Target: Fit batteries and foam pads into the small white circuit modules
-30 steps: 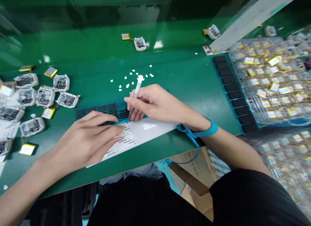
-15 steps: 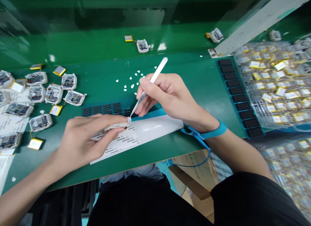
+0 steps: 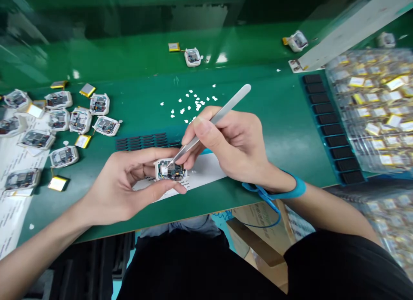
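Between the thumb and fingers of my left hand [image 3: 129,186] is a small white device housing [image 3: 177,172], its open side with a circuit board turned up. My right hand [image 3: 230,147] is closed on metal tweezers [image 3: 222,112]. Their tips touch or hover right at a small white label [image 3: 164,171] lying over the left part of the board; contact is too fine to tell. Beneath both hands lies a white sheet of printed labels [image 3: 206,168], partly covered by them.
Several open housings [image 3: 80,120] with batteries [image 3: 83,140] lie at left. White scraps [image 3: 197,105] dot the green table [image 3: 258,128]. Black pads [image 3: 325,119] line a strip at right, beside clear trays of batteries [image 3: 371,106]. A blue wrist strap [image 3: 290,190] circles my right wrist.
The housing in my left hand has turned from edge-on to face-up. The tweezers have brought the white label from above the sheet onto the board.
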The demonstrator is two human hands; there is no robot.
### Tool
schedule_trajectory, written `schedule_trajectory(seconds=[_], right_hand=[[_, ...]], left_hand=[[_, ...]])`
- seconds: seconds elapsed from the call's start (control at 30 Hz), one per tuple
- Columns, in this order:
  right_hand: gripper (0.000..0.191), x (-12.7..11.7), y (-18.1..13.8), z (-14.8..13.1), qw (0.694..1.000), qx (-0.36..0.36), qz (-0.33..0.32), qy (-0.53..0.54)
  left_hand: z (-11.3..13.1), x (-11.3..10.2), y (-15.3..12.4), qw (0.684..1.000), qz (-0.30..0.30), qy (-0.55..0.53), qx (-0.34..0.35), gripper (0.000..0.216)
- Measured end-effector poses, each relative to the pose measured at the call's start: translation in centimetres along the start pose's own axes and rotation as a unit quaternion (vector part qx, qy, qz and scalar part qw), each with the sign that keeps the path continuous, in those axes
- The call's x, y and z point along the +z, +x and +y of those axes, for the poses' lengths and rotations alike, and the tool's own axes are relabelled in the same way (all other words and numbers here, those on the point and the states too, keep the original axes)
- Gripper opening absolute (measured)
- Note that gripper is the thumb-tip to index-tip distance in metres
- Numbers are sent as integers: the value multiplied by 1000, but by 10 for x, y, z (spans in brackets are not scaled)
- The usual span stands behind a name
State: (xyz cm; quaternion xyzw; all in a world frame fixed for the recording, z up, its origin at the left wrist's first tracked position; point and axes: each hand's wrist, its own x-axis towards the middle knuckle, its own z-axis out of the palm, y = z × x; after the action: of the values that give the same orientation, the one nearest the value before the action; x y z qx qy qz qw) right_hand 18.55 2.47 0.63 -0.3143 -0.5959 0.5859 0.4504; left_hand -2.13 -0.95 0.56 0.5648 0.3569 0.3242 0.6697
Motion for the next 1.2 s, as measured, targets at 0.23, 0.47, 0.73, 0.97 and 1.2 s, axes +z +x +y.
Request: schedule_trajectory(seconds=[0.23,0.47,0.73,0.97,1.2], right_hand=[[32,0,-1,2,1000,11,6,-13],[38,1,-3,-4,997,51,23,-50],[33,4,-8,5,991,-46,54,-118],[32,-24,6,1,935,-146,19,-323],[42,-29,9,5,888,-89,-110,-437]], left_hand=[[0,2,1,1000,10,-9,-8,40],[3,2,0,1000,12,19,13,46],[0,2,2,996,51,70,5,26],[-7,-8,6,957,265,100,67,20],[-11,-12,8,947,248,198,59,15]])
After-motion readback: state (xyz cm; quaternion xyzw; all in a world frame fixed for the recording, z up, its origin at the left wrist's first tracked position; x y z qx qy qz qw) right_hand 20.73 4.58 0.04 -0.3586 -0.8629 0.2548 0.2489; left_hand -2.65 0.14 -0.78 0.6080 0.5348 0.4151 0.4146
